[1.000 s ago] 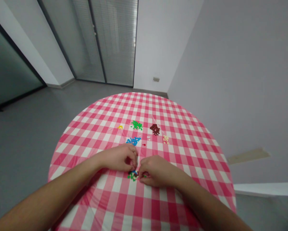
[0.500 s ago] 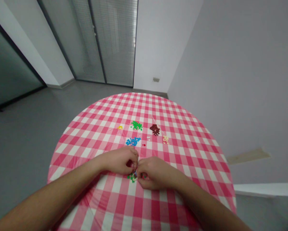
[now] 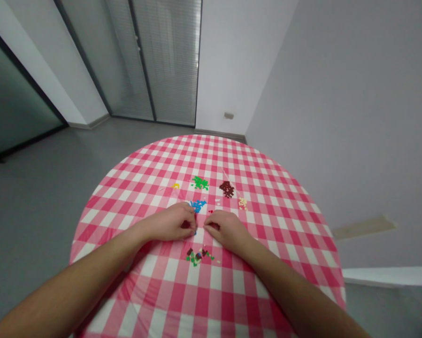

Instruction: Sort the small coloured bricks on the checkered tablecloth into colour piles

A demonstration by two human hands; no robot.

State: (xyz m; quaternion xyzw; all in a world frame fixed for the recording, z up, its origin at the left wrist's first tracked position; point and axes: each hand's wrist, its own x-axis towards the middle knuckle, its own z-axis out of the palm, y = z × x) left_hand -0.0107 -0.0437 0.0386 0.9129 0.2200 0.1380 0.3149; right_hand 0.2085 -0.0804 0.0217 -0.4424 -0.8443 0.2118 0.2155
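My left hand (image 3: 173, 222) is closed in a pinch just in front of the pile of small blue pieces (image 3: 198, 205), and partly covers it. A tiny blue piece (image 3: 195, 232) shows at its fingertips. Across a small gap, my right hand (image 3: 227, 229) is pinched too, near a few red bits (image 3: 211, 211); whatever its fingers hold is too small to make out. Closer to me lies a mixed cluster (image 3: 198, 256) of green, brown, cream and blue pieces, like tiny toy bricks, with neither hand touching it.
Farther back on the round table with its red-and-white checked cloth (image 3: 214, 300) sit a green pile (image 3: 200, 182), a dark brown pile (image 3: 226, 189), a few yellow pieces (image 3: 175, 186) and cream pieces (image 3: 242, 203). A wall (image 3: 355, 117) stands to the right.
Both hands have moved away from me, off the mixed cluster, which now shows fully. They have drawn apart, and my left hand now overlaps the blue pile's near edge.
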